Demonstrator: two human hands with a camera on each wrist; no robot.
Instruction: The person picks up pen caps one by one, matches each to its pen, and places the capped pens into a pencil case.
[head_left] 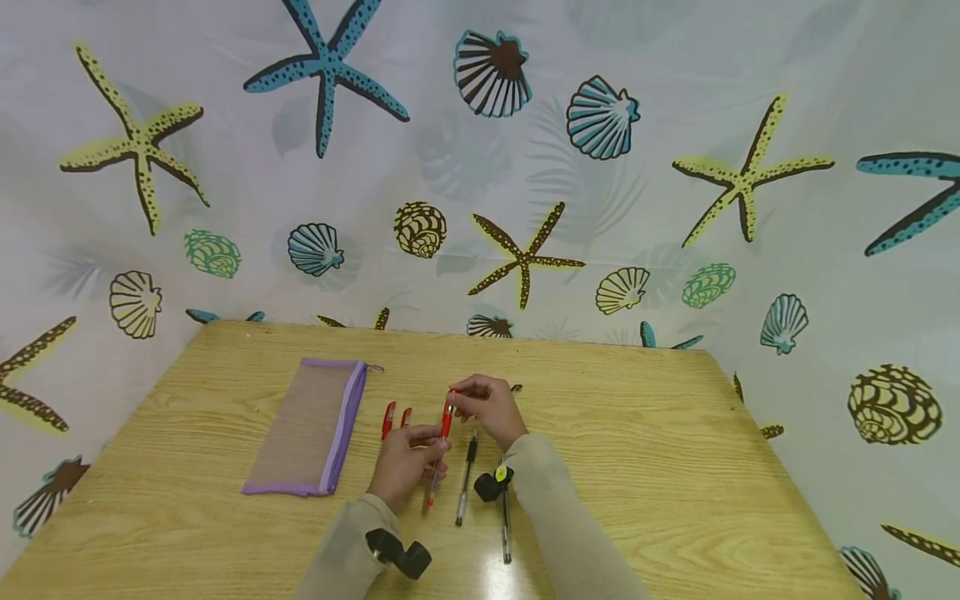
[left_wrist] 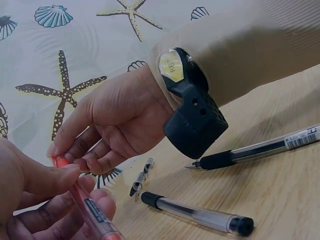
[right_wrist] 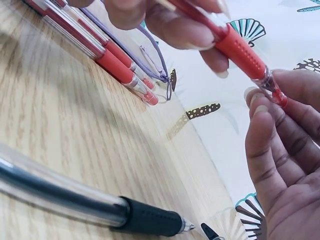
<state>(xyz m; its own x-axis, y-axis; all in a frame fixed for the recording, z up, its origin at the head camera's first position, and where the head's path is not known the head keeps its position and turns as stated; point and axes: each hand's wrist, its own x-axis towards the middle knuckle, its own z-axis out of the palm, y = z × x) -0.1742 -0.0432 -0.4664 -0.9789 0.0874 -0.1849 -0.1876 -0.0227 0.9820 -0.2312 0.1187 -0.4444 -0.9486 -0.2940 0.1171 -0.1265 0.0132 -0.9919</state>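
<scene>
Both hands meet on one red pen point(right_wrist: 242, 52) above the middle of the table. My left hand point(head_left: 405, 462) grips its clear barrel just below the red grip section. At the pen's upper end, my right hand point(head_left: 491, 408) pinches the clear, red-tipped end between thumb and fingers. Two more red pens point(head_left: 387, 419) point(head_left: 406, 417) lie just beyond the left hand, partly hidden by it. Under and beside the right forearm are two black pens point(head_left: 467, 479) point(head_left: 506, 525), their bare metal points showing in the wrist views.
A mesh zip pouch point(head_left: 300, 425) with purple edging lies flat to the left. Small clear caps with black clips point(left_wrist: 142, 175) rest on the wood table point(head_left: 637, 433) beyond the black pens. A shell-and-starfish patterned cloth point(head_left: 420, 167) hangs behind the table.
</scene>
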